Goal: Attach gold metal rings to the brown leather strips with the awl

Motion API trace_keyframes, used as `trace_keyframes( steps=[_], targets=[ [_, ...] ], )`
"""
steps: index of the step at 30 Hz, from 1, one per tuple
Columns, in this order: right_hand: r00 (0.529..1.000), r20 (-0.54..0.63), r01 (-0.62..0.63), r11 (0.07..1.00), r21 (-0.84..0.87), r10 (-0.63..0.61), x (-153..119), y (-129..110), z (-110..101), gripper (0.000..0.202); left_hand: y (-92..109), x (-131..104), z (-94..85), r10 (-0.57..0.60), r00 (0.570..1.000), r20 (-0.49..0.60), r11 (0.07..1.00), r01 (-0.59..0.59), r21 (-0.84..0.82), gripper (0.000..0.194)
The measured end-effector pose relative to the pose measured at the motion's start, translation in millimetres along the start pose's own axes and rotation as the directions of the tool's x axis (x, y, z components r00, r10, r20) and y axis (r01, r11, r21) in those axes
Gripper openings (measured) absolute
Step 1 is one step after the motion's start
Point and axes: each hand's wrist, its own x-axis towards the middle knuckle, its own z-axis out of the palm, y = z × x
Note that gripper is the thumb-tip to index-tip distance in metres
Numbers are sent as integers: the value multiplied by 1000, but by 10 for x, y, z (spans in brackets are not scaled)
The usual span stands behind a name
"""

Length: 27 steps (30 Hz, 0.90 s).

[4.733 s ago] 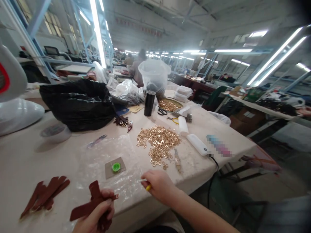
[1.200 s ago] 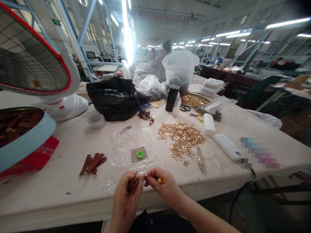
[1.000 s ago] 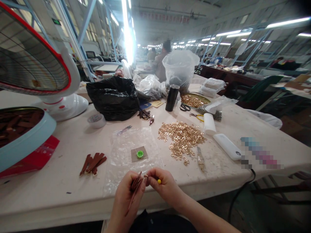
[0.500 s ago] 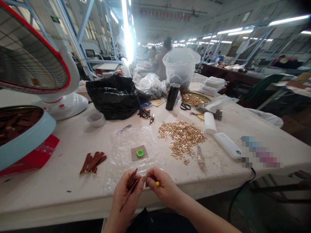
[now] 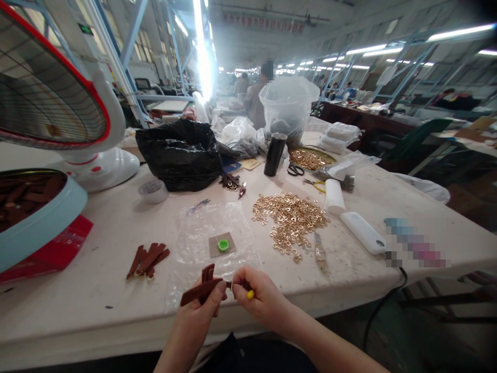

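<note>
Several brown leather strips (image 5: 200,291) are gripped in my left hand (image 5: 204,309), one lying flat across the fingers. Its thumb presses on the strip end that points toward my right hand (image 5: 256,295). Closed in a pinch, my right hand holds a yellow-tipped tool (image 5: 250,294) and touches the strip's end, where a small ring seems to be. Beyond the hands, a green cap (image 5: 223,245) sits on a square card on a clear plastic sheet (image 5: 202,223). Brown strips with rings (image 5: 149,259) lie to the left, a pile of gold rings (image 5: 291,220) to the right.
A tub of brown strips (image 5: 46,223) and a fan (image 5: 97,166) stand at the left. Further back are a black bag (image 5: 178,155), a black cylinder (image 5: 275,154) and scissors (image 5: 295,170). A white device (image 5: 363,233) lies right. A person (image 5: 256,101) is in the background.
My left hand has turned, so the strips now show their flat faces and one points left. The strip's end now shows between the hands. My right hand has hardly moved.
</note>
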Motion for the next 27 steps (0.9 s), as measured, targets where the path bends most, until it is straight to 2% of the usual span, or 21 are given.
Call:
trace_keyframes(
  steps=[7,11,16,24,27],
  targets=[
    [1000,24,15,998,-53,-14,6,20,15,6,77,-8,14,52,997,-54,997,-49,55,20],
    [1000,-8,-6,995,-99,6,19,30,18,5,61,-11,32,-3,1000,-23,1000,3,-2,24],
    [1000,7,20,994,-110,-19,26,-21,15,6,-9,-14,51,-73,994,-80,990,62,-129,27],
    [1000,7,7,996,-90,-6,29,-29,21,5,-71,11,67,47,992,-113,998,-51,-27,22],
    [1000,11,-19,999,-27,19,28,-8,21,5,-83,12,82,55,991,-122,998,-56,-4,23]
  ],
)
